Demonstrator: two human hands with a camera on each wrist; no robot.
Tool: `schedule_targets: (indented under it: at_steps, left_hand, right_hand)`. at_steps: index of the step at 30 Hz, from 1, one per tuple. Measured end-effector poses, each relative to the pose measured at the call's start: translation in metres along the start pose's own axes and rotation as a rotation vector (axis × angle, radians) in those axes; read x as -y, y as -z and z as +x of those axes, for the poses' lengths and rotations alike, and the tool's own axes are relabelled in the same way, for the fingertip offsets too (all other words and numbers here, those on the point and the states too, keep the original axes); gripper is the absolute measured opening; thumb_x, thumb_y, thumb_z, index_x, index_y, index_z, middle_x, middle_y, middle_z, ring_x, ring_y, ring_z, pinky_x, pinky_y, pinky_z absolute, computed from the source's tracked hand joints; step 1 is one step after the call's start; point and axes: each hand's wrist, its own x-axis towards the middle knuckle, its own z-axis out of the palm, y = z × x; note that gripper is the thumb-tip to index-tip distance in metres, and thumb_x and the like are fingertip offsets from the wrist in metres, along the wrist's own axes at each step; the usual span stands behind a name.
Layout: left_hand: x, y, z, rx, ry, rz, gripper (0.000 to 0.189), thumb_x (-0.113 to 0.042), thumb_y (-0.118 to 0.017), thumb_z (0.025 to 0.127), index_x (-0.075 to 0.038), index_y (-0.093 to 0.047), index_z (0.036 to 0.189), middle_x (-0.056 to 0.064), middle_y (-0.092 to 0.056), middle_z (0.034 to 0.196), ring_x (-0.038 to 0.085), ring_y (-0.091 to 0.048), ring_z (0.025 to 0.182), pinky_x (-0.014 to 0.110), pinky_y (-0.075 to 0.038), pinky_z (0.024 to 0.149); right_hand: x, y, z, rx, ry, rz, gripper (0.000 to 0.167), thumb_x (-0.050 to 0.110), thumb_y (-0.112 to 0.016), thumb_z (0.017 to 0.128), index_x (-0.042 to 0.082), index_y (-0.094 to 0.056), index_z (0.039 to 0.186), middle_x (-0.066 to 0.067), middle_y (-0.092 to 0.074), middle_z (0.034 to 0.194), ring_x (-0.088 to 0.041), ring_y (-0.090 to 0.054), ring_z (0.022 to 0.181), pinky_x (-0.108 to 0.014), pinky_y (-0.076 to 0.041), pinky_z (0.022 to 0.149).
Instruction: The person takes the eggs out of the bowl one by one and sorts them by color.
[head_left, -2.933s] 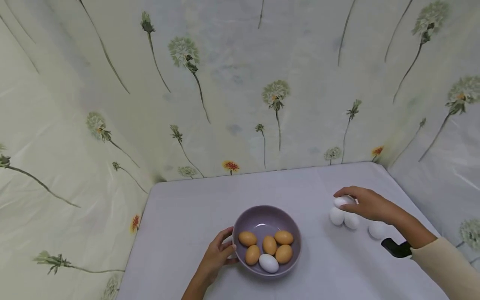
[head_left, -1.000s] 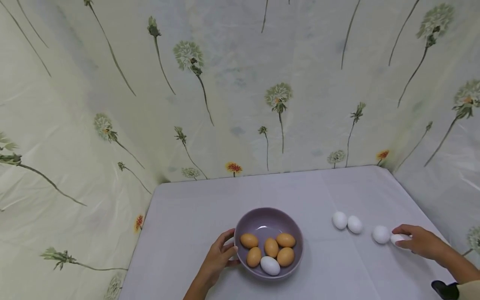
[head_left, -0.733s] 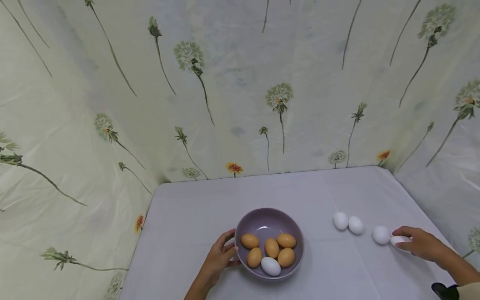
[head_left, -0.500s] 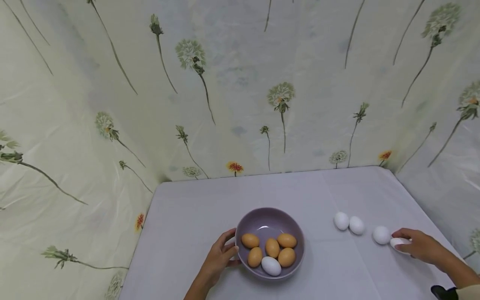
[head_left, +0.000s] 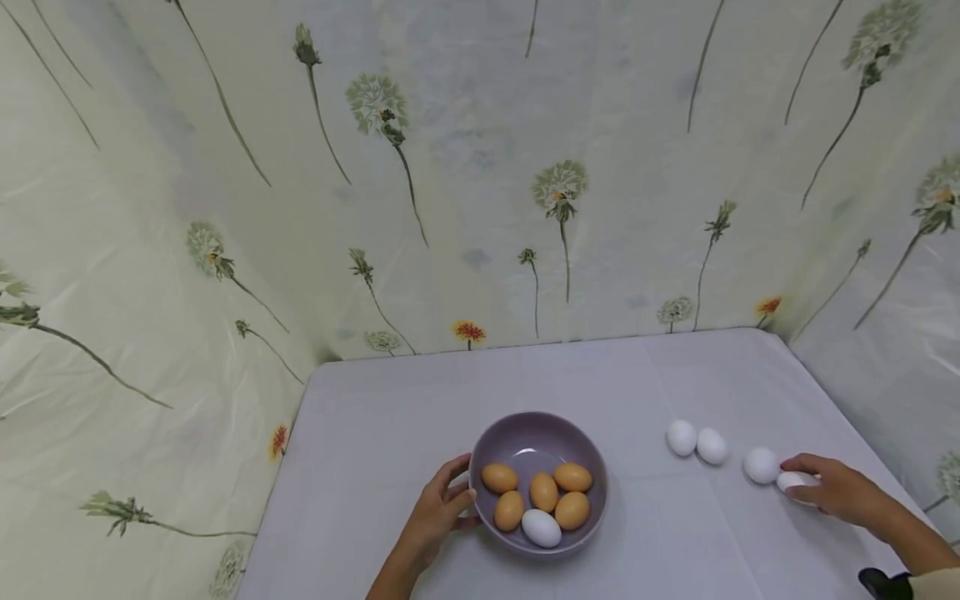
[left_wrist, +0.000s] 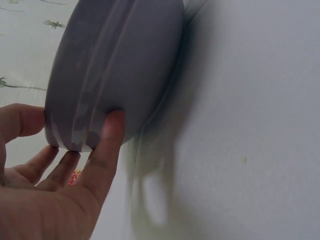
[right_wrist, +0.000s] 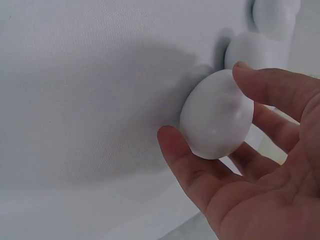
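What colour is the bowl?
The bowl is greyish purple; it shows best in the head view.

Pale drapes (head_left: 465,150), dandelion-printed, behind and both sides of white-covered table (head_left: 390,417); faint sheen on left.

Bowl (left_wrist: 117,65) ptly off L-wrist pic

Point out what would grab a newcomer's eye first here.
First, the purple bowl at the table's middle, where five brown eggs share space with a lone white egg, and the left hand holds its side. At right, the right hand grips another white egg near three loose ones. Behind, the dandelion-printed backdrop fills the head view's upper half.
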Motion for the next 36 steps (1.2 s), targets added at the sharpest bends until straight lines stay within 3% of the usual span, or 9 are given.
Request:
schedule_targets:
  at_steps: [7, 15, 22, 29, 36]
  left_hand:
    - [0.002, 0.0, 0.001, -0.003, -0.005, -0.002, 0.06, -0.004, -0.057, 0.097, -0.009, -0.037, 0.152, 0.021, -0.029, 0.16, 0.039, -0.051, 0.134, 0.046, -0.062, 0.087]
    - [0.001, 0.0, 0.001, 0.0, -0.003, -0.006, 0.059, -0.003, -0.056, 0.097, -0.008, -0.036, 0.153, 0.022, -0.029, 0.16, 0.041, -0.049, 0.135, 0.047, -0.061, 0.088]
    - [-0.001, 0.0, 0.0, 0.001, -0.002, 0.002, 0.059, -0.003, -0.055, 0.097, -0.008, -0.036, 0.153, 0.022, -0.028, 0.16, 0.042, -0.048, 0.136, 0.047, -0.061, 0.089]
    - [-0.003, 0.0, 0.0, -0.003, 0.001, 0.01, 0.06, -0.005, -0.056, 0.098, -0.008, -0.035, 0.153, 0.022, -0.028, 0.161, 0.043, -0.048, 0.136, 0.046, -0.061, 0.088]
    - [0.001, 0.001, 0.001, -0.004, -0.002, 0.004, 0.059, -0.004, -0.056, 0.097, -0.008, -0.036, 0.153, 0.022, -0.028, 0.161, 0.042, -0.049, 0.136, 0.046, -0.061, 0.088]
  right_hand:
    - [0.004, 0.002, -0.003, -0.018, -0.008, -0.126, 0.081, 0.046, -0.073, 0.087, -0.014, -0.046, 0.134, -0.048, -0.042, 0.132, -0.064, -0.046, 0.114, -0.063, -0.052, 0.082]
    - [0.028, 0.021, -0.011, -0.074, 0.058, -0.169, 0.072, 0.038, -0.07, 0.091, -0.016, -0.047, 0.132, -0.047, -0.046, 0.129, -0.063, -0.052, 0.107, -0.058, -0.057, 0.076]
    - [0.083, 0.024, -0.016, -0.185, 0.202, -0.185, 0.06, 0.03, -0.072, 0.091, -0.011, -0.053, 0.13, -0.039, -0.052, 0.13, -0.058, -0.056, 0.109, -0.061, -0.057, 0.078]
    - [0.153, 0.011, -0.014, -0.19, 0.392, -0.159, 0.052, 0.027, -0.073, 0.091, -0.003, -0.057, 0.13, -0.029, -0.06, 0.128, -0.045, -0.064, 0.108, -0.057, -0.058, 0.083]
    - [0.211, 0.001, -0.006, -0.124, 0.495, -0.146, 0.049, 0.022, -0.074, 0.089, 0.001, -0.058, 0.131, -0.022, -0.062, 0.129, -0.04, -0.064, 0.112, -0.048, -0.061, 0.084]
